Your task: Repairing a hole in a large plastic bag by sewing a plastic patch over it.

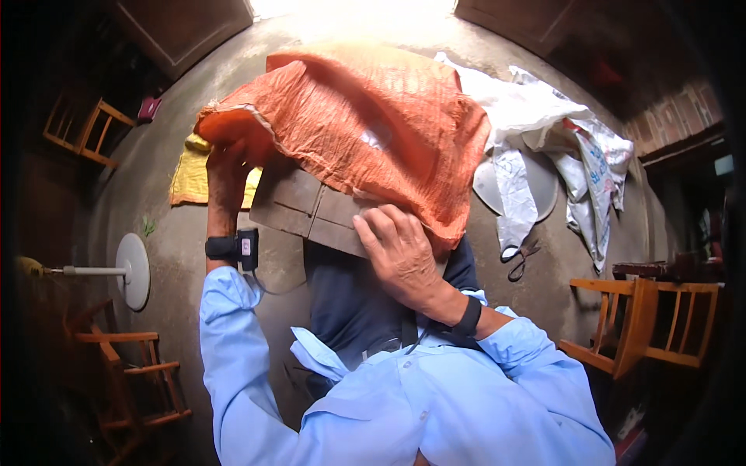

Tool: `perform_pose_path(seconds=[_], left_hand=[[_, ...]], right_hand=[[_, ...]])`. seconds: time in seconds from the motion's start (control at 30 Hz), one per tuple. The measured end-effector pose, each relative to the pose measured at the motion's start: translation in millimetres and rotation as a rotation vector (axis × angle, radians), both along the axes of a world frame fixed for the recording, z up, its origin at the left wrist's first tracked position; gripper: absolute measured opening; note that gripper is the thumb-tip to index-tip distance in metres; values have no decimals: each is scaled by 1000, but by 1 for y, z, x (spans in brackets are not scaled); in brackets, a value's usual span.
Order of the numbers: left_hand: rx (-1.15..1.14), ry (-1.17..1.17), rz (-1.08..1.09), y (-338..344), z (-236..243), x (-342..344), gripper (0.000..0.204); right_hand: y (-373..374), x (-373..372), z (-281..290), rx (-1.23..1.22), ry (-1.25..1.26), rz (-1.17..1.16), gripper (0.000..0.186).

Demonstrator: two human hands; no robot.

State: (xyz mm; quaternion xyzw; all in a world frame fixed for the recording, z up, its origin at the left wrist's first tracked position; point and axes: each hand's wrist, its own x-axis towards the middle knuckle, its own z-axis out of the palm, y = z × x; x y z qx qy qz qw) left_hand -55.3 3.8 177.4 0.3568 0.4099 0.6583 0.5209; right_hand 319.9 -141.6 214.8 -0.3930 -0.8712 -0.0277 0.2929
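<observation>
A large orange woven sack point(388, 116) lies spread over a brown wooden board point(287, 203), which rests across my lap. My left hand point(233, 155) is at the sack's raised left edge, in shadow under the fold. Its fingers are partly covered, but they appear closed on the cloth. On the sack's near edge, my right hand point(400, 252) lies over the board with fingers bent, gripping the orange cloth against the wood. Beyond my left hand, a yellow woven sack point(189, 177) is on the floor, partly behind my wrist.
White woven sacks point(544, 116) are draped over a round grey stool top point(548, 182) at the right. Black-handled scissors point(522, 260) hang or lie beside it. Wooden chairs point(641, 322) stand at right and left. A white round-based stand point(134, 272) is at the left.
</observation>
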Motion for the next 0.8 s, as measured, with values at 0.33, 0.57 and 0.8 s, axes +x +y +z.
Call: perform_pose_path(seconds=[0.33,0.57,0.8], left_hand=[[216,-103,-168,-28,78,19,19],[602,884,185,-17,184,28,19],[243,949,109,-155,152,6,52]], right_hand=[[67,57,77,228,70,15,32],[120,90,144,289,187,109,36],[103,157,189,463,323,-37,18]])
